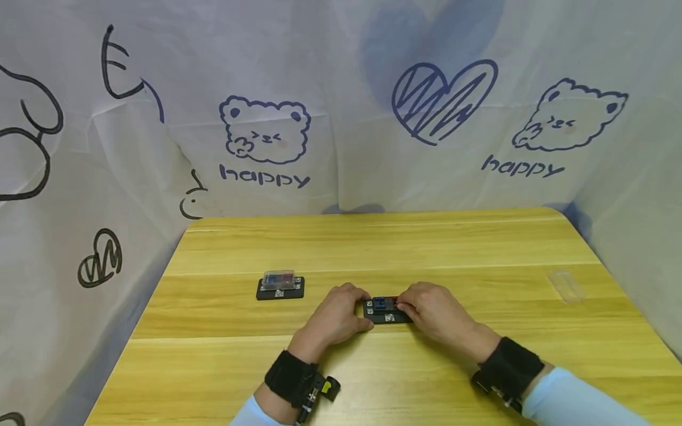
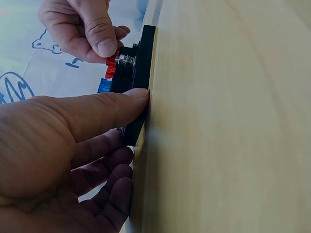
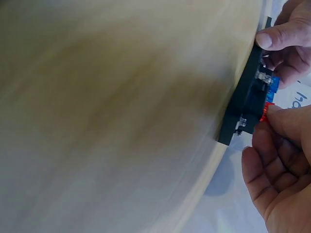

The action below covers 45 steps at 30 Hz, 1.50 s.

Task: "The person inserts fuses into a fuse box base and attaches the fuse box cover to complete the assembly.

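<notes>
A black fuse block [image 1: 378, 318] with metal screw terminals lies flat on the wooden table in the head view. Blue blade fuses [image 2: 104, 86] and red ones stick up from its top. My left hand [image 1: 337, 315] grips the block's left end, its thumb along the near edge and fingers at the far side. At the block's right end, my right hand [image 1: 438, 310] pinches a red blade fuse [image 3: 265, 112] between thumb and index finger. That fuse is mostly covered by the fingertips, and how deep it sits in its slot cannot be seen.
Left of my hands stands a second fuse block [image 1: 279, 294] under a transparent cover, with red and blue fuses inside. A loose clear cover [image 1: 566, 286] lies far right on the table [image 1: 415, 242]. White sheets with drawings [image 1: 341, 118] hang behind and at both sides.
</notes>
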Each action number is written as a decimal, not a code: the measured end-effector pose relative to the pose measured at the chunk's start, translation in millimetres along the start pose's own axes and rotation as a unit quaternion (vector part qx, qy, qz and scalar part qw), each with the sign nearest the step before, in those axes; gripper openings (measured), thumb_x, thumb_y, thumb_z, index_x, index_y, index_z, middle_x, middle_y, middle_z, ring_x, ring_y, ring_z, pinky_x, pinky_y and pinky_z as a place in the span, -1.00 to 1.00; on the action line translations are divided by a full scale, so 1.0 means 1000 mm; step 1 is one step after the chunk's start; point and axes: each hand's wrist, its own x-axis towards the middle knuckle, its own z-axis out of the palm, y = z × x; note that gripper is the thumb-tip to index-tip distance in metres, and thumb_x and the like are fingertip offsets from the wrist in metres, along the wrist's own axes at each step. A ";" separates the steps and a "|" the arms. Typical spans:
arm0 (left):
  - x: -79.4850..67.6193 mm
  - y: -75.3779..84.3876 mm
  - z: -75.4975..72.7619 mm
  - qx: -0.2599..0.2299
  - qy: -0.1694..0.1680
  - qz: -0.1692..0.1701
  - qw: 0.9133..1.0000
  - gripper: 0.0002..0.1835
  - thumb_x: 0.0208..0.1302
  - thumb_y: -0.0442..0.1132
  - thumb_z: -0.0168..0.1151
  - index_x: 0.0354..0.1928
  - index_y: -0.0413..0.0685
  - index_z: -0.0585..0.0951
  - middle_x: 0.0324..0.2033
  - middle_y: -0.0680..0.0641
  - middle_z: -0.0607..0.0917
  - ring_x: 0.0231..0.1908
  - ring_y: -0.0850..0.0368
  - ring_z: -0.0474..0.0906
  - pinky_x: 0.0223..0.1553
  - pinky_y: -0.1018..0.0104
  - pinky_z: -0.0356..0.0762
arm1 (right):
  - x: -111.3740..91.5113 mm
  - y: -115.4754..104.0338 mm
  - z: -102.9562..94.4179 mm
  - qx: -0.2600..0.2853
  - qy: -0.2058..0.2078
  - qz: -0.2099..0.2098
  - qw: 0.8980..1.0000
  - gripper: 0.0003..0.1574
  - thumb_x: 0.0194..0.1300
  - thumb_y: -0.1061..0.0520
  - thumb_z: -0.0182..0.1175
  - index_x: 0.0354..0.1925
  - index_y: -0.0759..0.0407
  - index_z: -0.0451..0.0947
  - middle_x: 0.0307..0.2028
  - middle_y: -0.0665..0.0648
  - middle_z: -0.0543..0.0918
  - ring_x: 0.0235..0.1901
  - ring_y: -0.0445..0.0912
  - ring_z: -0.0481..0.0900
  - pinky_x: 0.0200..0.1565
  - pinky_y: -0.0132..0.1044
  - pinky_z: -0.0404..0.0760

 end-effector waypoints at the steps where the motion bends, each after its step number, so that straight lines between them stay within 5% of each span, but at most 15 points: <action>1: 0.000 0.000 0.000 0.000 0.000 0.000 1.000 -0.45 0.02 0.00 0.46 0.08 0.02 0.59 -0.04 0.01 0.60 0.02 0.01 0.45 0.10 0.11 0.43 | -0.001 0.000 0.000 0.000 -0.001 -0.001 1.000 -0.95 0.19 0.15 0.34 -0.33 0.10 0.69 -0.41 -0.02 0.70 -0.36 -0.18 0.60 -0.29 -0.21 0.64; 24: -0.006 0.007 0.003 -0.003 0.004 -0.004 1.000 -0.46 0.02 0.00 0.46 0.07 0.03 0.59 -0.03 0.01 0.60 -0.01 0.04 0.45 0.07 0.14 0.44 | -0.007 -0.001 -0.002 0.011 -0.009 0.019 1.000 -0.92 0.21 0.14 0.33 -0.28 0.08 0.68 -0.39 -0.01 0.70 -0.37 -0.20 0.59 -0.31 -0.23 0.64; 37: -0.005 0.008 0.002 -0.004 -0.006 -0.015 1.000 -0.43 0.02 0.01 0.45 0.11 0.04 0.58 0.00 0.01 0.59 0.05 0.01 0.44 0.14 0.12 0.42 | -0.015 0.010 -0.014 0.021 -0.030 0.069 0.997 -0.94 0.22 0.13 0.31 -0.30 0.06 0.68 -0.39 -0.04 0.68 -0.37 -0.19 0.59 -0.29 -0.21 0.63; 45: -0.005 0.007 0.002 -0.005 0.000 -0.011 1.000 -0.43 0.02 0.01 0.45 0.10 0.02 0.58 -0.01 0.01 0.59 0.05 0.00 0.45 0.14 0.12 0.42 | -0.027 0.034 -0.023 -0.002 -0.011 0.128 0.992 -0.92 0.27 0.14 0.25 -0.28 0.08 0.67 -0.33 0.05 0.69 -0.29 -0.06 0.61 -0.25 -0.09 0.63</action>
